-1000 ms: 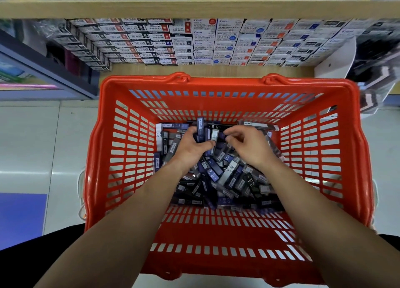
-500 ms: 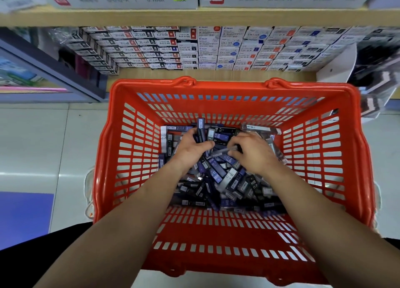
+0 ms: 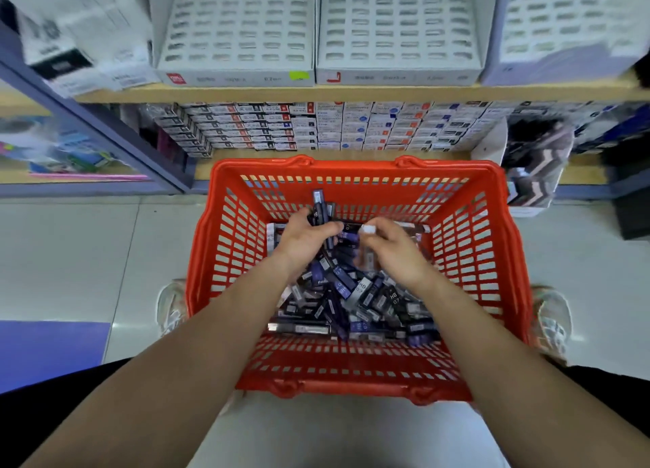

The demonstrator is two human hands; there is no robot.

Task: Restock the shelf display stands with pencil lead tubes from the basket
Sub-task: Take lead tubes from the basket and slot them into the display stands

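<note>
Dozens of pencil lead tubes (image 3: 351, 302) lie heaped in the far half of the red basket (image 3: 351, 168), where both hands are at work in the pile. The left hand (image 3: 302, 242) is curled tightly round a small bundle (image 3: 319, 209) of tubes, whose ends stand up above the fist toward the basket's far wall. The right hand (image 3: 390, 253), just beside it, has its fingers bent and seems to pinch a single pale-capped tube (image 3: 367, 229), though blur makes this uncertain. The step looks like gathering a handful for the shelf. It would go best with the ends squared and all facing one way, and the single tube passed into the left-hand bundle before anything is lifted, so none slips back into the heap. A straight upward lift should clear the basket's rim and the two folded handles (image 3: 302, 160) on its far edge. Above and beyond the basket, white display stands (image 3: 235, 28) sit on a wooden shelf (image 3: 351, 93), their rows of slots apparently unfilled. That shelf's front edge juts over stacked boxes (image 3: 316, 126) just behind the basket, and it is probably the one edge to mind on the way up. Bare tiled floor (image 3: 70, 256) opens to the basket's left, while dark goods (image 3: 538, 165) crowd close on its right.
</note>
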